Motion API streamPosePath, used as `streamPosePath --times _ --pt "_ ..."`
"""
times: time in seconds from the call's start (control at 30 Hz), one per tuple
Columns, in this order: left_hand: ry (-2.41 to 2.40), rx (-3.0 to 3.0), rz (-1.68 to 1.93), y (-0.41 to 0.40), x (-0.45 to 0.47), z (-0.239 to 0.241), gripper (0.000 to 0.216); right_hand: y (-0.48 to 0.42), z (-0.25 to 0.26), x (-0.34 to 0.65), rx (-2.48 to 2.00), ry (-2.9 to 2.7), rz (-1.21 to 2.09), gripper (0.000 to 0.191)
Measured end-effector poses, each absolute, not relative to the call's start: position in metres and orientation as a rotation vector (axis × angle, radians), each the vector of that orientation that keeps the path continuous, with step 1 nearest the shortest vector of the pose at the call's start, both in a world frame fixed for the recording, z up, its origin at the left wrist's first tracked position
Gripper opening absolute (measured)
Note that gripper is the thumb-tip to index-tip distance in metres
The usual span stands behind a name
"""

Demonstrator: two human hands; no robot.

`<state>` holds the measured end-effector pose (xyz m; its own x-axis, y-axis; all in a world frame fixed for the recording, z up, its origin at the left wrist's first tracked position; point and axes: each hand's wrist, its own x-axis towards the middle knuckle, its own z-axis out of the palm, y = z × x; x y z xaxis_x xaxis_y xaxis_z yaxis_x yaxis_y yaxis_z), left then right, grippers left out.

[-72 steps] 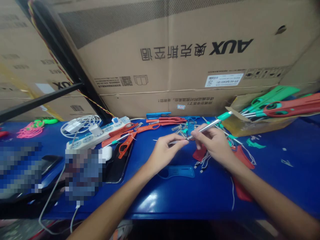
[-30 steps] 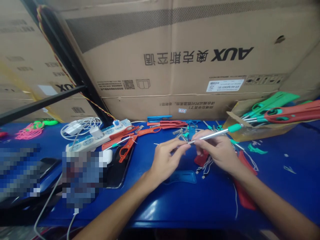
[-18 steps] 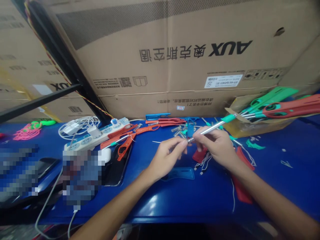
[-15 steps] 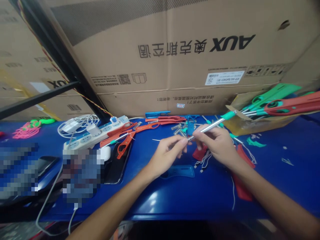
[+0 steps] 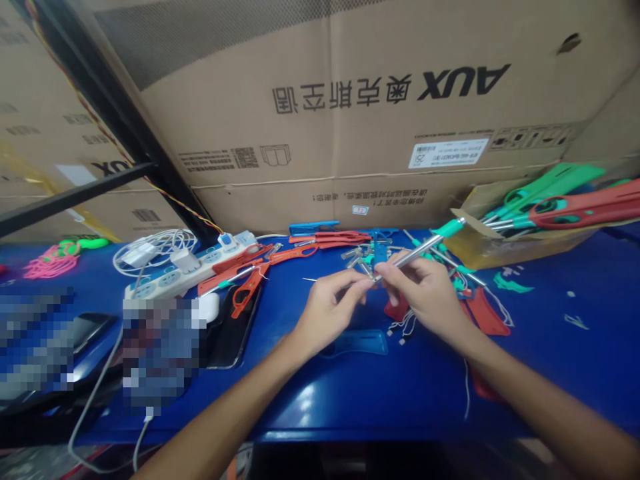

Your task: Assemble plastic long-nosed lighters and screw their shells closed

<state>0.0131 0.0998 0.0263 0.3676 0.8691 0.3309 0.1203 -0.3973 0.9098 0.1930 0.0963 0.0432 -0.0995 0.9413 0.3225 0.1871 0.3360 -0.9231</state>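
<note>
My right hand (image 5: 425,293) is closed round a thin metal rod with a green cap (image 5: 424,247), which slants up to the right over the blue table (image 5: 350,393). My left hand (image 5: 327,307) pinches a small thin metal piece at the rod's lower tip; the piece is too small to name. Both hands meet above the table's middle. A blue plastic handle piece (image 5: 357,342) lies flat just under them. Red plastic pieces (image 5: 483,313) and white strings (image 5: 403,327) lie beside my right hand.
A big cardboard box (image 5: 380,113) walls off the back. Red and blue handle parts (image 5: 330,239) lie behind the hands. A small carton (image 5: 505,243) at the right holds green and red handled tools. A white power strip (image 5: 185,270) with chargers and a dark tablet (image 5: 237,327) are at left.
Both hands stay joined at the rod's tip. The rod's green end has dipped slightly and the view has shifted a little; the grips are the same.
</note>
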Motion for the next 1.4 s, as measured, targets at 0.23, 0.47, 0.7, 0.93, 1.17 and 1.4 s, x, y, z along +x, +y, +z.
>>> streamPosePath --times 0.23,0.47,0.7,0.93,1.17,1.4 --pt "0.834 1.676 1.077 0.102 0.012 0.025 0.032 0.097 0.045 0.198 -1.004 -1.689 0.946 0.045" --pt "0.836 1.7 0.997 0.103 0.013 0.027 0.029 0.098 0.047 0.202 -1.03 -1.728 0.819 0.05" --pt "0.72 1.643 0.945 0.102 0.014 0.025 0.025 0.099 0.045 0.202 -1.066 -1.768 0.767 0.047" --pt "0.652 1.482 0.896 0.107 0.017 0.015 0.028 0.102 0.036 0.201 -1.002 -1.789 0.79 0.043" --pt "0.663 1.3 1.136 0.114 0.015 0.023 0.031 0.11 0.024 0.194 -0.915 -1.571 1.061 0.045" --pt "0.764 1.431 1.254 0.119 0.011 0.017 0.029 0.108 0.022 0.187 -0.837 -1.437 1.557 0.054"
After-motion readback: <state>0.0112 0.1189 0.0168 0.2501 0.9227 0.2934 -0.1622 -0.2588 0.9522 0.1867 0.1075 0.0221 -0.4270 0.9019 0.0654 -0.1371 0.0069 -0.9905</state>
